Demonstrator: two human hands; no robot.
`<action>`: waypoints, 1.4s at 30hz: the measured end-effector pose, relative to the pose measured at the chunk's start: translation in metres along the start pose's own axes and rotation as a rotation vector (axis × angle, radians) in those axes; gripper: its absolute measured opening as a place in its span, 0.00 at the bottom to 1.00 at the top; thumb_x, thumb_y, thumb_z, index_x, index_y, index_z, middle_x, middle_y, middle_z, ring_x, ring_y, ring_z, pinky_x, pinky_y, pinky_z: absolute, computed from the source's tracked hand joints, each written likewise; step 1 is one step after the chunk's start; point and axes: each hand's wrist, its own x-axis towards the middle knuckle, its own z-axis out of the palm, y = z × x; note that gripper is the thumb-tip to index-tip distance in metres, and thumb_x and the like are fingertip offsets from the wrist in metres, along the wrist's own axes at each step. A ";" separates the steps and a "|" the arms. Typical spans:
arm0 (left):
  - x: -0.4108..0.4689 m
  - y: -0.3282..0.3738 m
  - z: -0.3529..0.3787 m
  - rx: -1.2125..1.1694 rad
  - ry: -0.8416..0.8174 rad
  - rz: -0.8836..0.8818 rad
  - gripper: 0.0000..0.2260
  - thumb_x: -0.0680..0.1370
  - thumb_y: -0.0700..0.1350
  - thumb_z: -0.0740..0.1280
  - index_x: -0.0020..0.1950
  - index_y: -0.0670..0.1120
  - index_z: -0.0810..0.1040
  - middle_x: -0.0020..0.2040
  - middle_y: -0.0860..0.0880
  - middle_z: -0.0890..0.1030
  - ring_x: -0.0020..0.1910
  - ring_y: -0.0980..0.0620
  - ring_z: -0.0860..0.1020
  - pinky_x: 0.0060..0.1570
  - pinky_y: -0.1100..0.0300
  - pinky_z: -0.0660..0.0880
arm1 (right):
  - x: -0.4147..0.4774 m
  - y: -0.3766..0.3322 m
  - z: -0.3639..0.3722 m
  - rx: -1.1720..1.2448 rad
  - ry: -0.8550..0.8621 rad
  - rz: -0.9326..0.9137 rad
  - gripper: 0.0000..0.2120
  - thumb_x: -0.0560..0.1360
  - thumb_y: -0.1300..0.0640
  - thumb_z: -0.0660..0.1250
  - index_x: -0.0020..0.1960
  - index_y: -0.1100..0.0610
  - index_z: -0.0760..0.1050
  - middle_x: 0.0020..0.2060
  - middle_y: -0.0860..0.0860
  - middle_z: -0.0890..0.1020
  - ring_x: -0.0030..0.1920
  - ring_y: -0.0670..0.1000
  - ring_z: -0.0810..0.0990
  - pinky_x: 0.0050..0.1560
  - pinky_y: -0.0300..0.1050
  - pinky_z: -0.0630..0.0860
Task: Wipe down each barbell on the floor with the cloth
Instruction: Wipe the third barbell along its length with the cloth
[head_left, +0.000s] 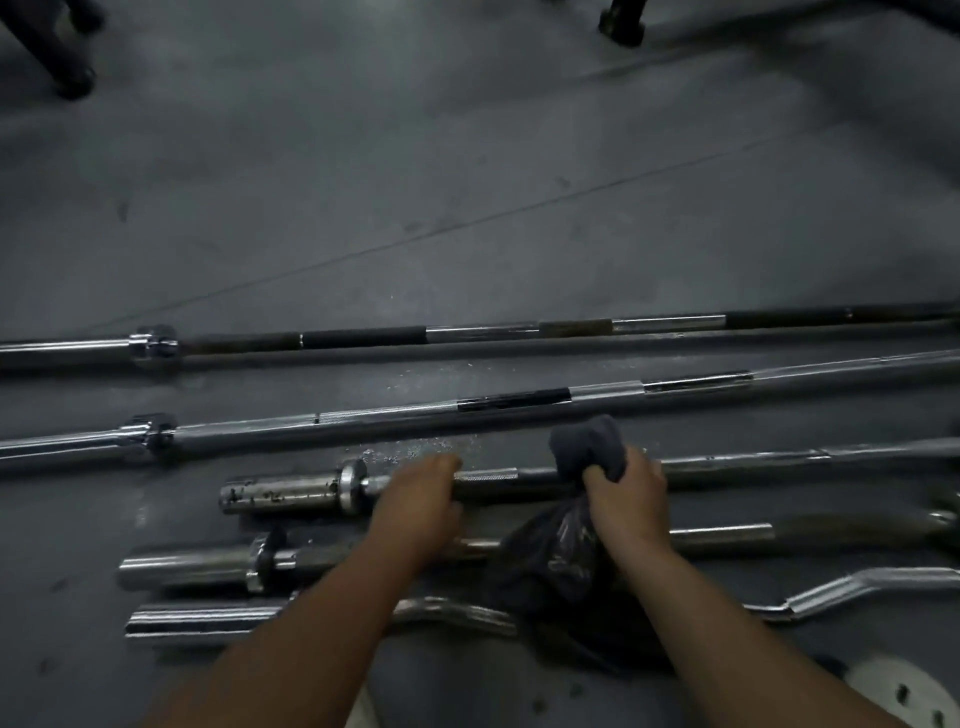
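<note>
Nearest, two bare forearms reach out to the hands. The left hand (421, 483) is curled over the shaft of a short barbell (280, 491), and just right of it the right hand (626, 493) is clenched on a bunched dark cloth (587, 447) wrapped over the same shaft. The steel looks heavy, stiff and apt to roll on the floor (467, 182), so the knurled patch beside the left hand seems the surest hold, while the limp cloth wants a full fist. A curl bar (208, 621) and another short bar (187, 566) lie nearer than the hands, with two long barbells (363, 418) beyond.
</note>
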 end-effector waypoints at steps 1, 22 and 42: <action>0.011 -0.006 0.004 0.082 -0.002 0.027 0.26 0.73 0.44 0.65 0.72 0.50 0.68 0.68 0.48 0.73 0.66 0.46 0.71 0.66 0.54 0.67 | 0.009 -0.001 0.010 -0.075 -0.020 -0.081 0.10 0.72 0.56 0.65 0.53 0.57 0.76 0.53 0.57 0.76 0.54 0.60 0.76 0.55 0.51 0.74; 0.068 0.020 0.072 0.272 -0.114 -0.019 0.17 0.73 0.57 0.59 0.54 0.50 0.76 0.50 0.45 0.81 0.50 0.42 0.79 0.50 0.52 0.71 | 0.034 0.012 0.052 -0.649 -0.440 -0.700 0.30 0.75 0.59 0.61 0.75 0.41 0.64 0.70 0.52 0.69 0.67 0.56 0.70 0.61 0.49 0.72; 0.079 0.088 0.098 0.314 -0.130 0.076 0.17 0.73 0.58 0.64 0.57 0.51 0.74 0.53 0.48 0.81 0.53 0.44 0.79 0.51 0.54 0.71 | 0.057 0.060 0.024 -0.629 -0.225 -0.546 0.31 0.65 0.61 0.61 0.67 0.49 0.75 0.68 0.56 0.72 0.64 0.61 0.71 0.60 0.54 0.75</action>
